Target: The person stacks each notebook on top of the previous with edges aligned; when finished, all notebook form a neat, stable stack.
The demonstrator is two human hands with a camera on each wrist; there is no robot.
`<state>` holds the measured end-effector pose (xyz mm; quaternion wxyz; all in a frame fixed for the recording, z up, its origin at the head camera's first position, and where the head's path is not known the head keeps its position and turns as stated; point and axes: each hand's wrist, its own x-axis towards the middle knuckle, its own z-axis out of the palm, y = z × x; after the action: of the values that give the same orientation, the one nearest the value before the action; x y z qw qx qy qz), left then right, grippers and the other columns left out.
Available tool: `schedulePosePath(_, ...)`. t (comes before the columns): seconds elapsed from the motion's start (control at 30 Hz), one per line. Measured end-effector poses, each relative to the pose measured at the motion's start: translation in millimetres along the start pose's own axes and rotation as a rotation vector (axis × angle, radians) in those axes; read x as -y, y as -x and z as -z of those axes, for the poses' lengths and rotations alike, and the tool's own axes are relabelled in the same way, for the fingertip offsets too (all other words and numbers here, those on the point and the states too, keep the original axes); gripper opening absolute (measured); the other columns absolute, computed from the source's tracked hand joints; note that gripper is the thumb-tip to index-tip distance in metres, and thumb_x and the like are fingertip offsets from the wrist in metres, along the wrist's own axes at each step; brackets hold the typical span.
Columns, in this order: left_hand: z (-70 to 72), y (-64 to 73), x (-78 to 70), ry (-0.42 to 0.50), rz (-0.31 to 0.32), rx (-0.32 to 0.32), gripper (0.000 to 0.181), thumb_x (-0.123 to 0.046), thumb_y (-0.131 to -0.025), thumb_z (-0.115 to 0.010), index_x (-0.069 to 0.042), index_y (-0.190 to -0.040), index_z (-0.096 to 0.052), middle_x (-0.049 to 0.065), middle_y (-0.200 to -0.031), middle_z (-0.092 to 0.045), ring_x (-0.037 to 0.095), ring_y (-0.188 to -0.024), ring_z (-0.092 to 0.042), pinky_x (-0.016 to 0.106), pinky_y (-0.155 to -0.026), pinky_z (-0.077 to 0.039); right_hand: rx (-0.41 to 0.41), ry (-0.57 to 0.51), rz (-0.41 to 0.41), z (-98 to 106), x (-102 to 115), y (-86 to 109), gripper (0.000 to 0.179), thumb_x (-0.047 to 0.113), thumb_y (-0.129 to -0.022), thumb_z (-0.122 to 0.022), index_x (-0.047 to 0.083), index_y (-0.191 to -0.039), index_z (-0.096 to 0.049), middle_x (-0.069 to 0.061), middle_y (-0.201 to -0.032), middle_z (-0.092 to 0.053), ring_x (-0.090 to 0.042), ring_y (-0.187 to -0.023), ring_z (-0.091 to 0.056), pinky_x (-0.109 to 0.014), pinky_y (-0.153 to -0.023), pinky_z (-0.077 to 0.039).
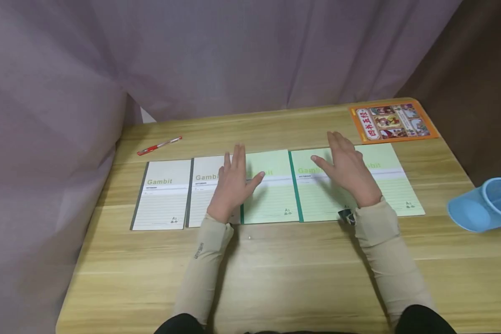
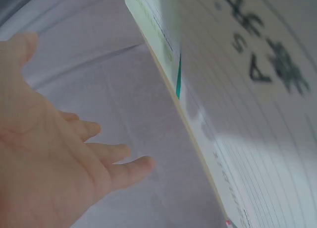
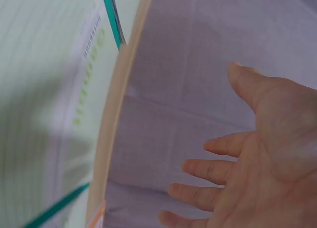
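A row of Gambit notebooks lies side by side across the table. At the left end are two pale grey-white notebooks with dark spines, the outer one [image 1: 160, 204] fully visible and the inner one [image 1: 198, 199] partly covered. Green notebooks continue the row, among them one in the middle [image 1: 275, 195] and one at the right end [image 1: 394, 185]. My left hand [image 1: 231, 188] hovers over the inner white and middle green notebooks, fingers spread, palm bare in the left wrist view. Above the right-hand green notebooks, my right hand [image 1: 350, 171] is held with straight fingers and nothing in it.
Behind the row, a red pen [image 1: 158, 145] lies at the left and an orange illustrated book [image 1: 430, 127] at the back right corner. A blue mesh cup [image 1: 469, 211] lies tipped near the right edge. A purple curtain [image 1: 234, 55] hangs behind the wooden table [image 1: 288, 273].
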<state>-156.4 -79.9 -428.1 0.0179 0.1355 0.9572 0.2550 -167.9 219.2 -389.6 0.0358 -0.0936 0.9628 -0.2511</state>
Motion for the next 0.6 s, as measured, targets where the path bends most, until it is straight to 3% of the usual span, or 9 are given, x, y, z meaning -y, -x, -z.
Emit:
schedulePosePath(0.27, -1.1, -4.8, -13.7, 0.068, 0.001, 0.013, 0.094, -0.055, -0.101, -0.049, -0.003, -0.161, 0.002, 0.015, -0.168, -0.001, 0.048, -0.150, -0.006, 0.064, -0.115, -0.021, -0.037, -0.037, -0.038, 17, -13, 4.0, 0.092, 0.058, -0.101, -0.046, -0.003, -0.160, -0.009, -0.029, -0.164, -0.011, -0.048, -0.149, -0.011, -0.075, -0.109, -0.014)
schedulePosePath(0.6, -11.7, -13.3, -41.0, 0.096, -0.068, 0.058, 0.096, -0.056, -0.101, -0.048, -0.002, -0.161, 0.004, 0.015, -0.169, 0.001, 0.047, -0.150, -0.008, 0.059, -0.117, -0.022, -0.071, -0.084, -0.104, 34, -34, 11.2, 0.091, 0.053, -0.103, -0.047, -0.005, -0.159, -0.006, -0.032, -0.162, -0.009, -0.049, -0.149, -0.008, -0.069, -0.114, -0.012)
